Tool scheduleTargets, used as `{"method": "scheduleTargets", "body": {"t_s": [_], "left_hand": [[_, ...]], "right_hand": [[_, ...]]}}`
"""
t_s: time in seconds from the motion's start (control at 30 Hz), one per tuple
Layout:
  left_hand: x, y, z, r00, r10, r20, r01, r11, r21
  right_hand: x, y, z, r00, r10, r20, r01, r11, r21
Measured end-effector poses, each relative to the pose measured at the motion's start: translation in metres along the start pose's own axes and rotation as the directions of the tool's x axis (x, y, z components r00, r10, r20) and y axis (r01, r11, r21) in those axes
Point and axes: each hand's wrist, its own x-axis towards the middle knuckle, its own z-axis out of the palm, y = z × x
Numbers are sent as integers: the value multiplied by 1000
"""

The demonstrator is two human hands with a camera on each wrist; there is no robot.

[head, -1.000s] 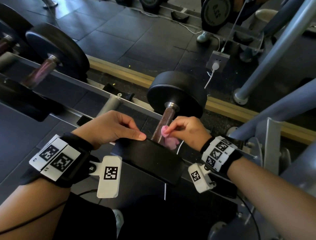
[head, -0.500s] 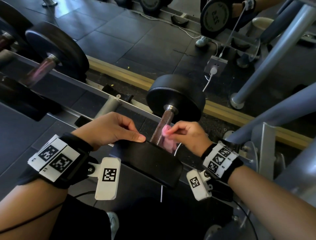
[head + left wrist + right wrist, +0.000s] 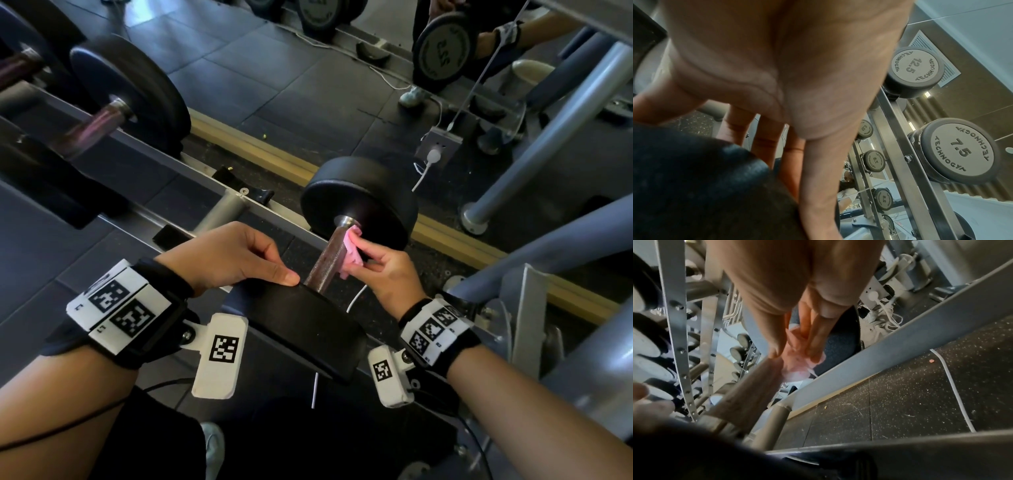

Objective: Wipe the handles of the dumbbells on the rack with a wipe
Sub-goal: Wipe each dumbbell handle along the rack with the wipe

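A black dumbbell lies across the rack, its far head (image 3: 359, 205) toward the mirror and its near head (image 3: 301, 325) toward me. The knurled metal handle (image 3: 325, 262) runs between them. My right hand (image 3: 363, 251) pinches a pink wipe (image 3: 351, 248) against the right side of the handle, close to the far head. The right wrist view shows the wipe (image 3: 797, 369) bunched under my fingertips (image 3: 816, 344) on the handle (image 3: 748, 395). My left hand (image 3: 279, 265) holds the near head, thumb on top and fingers (image 3: 764, 142) draped over the black rim (image 3: 694, 186).
Another dumbbell (image 3: 130, 92) sits on the rack rail (image 3: 191, 171) to the left. A mirror behind reflects more weights. A wall socket with a white charger (image 3: 435, 154) and grey machine tubes (image 3: 548, 120) stand right. Higher tiers hold 12.5 (image 3: 914, 71) and 7.5 (image 3: 960, 151) dumbbells.
My right hand has slid the wipe up the handle, from beside the near head to just under the far head. The left hand has stayed on the near head.
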Motion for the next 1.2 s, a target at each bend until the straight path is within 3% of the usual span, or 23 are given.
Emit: {"method": "scheduleTargets", "body": {"t_s": [0.27,0.37,0.43,0.57,0.63,0.7,0.77,0.87,0.93,1.0,1.07,1.13,1.2], "left_hand": [[-3,3,0,1000,-13,-3,13,1000,3],[-3,3,1,1000,-15,-13,15,1000,14],[-4,3,1,1000,-15,-13,15,1000,21],[-6,4,0,1000,-12,-16,12,999,32],[-6,4,0,1000,-2,-19,3,999,35],[-7,3,1,1000,1,-28,0,999,35],[-9,-1,1,999,-2,-36,4,999,39],[-11,-5,1,998,-20,-60,22,999,31],[-13,-8,-1,994,-38,-103,40,999,19],[-15,-11,-4,990,-51,-132,55,998,26],[-16,-13,-7,989,-57,-134,62,997,34],[-15,-15,-8,989,-57,-137,65,997,51],[-13,-16,-8,988,-54,-146,66,995,73]], "right_hand": [[7,-1,0,993,-65,-100,62,997,-36],[2,-9,-2,1000,15,-27,-16,1000,-14],[-5,-16,-5,993,83,86,-80,996,-40],[-9,-44,-15,888,220,403,-125,960,-249],[-1,-66,-23,900,177,399,-93,971,-222],[10,-87,-27,932,47,359,44,969,-241],[21,-99,-22,920,-137,368,293,862,-413],[34,-104,-5,818,-292,495,558,610,-563],[44,-103,6,806,-216,551,569,539,-621],[51,-101,12,833,-15,553,477,527,-703],[56,-96,13,813,142,564,466,421,-778],[58,-87,11,793,165,587,513,342,-788],[58,-81,9,782,162,601,520,360,-774]]}}
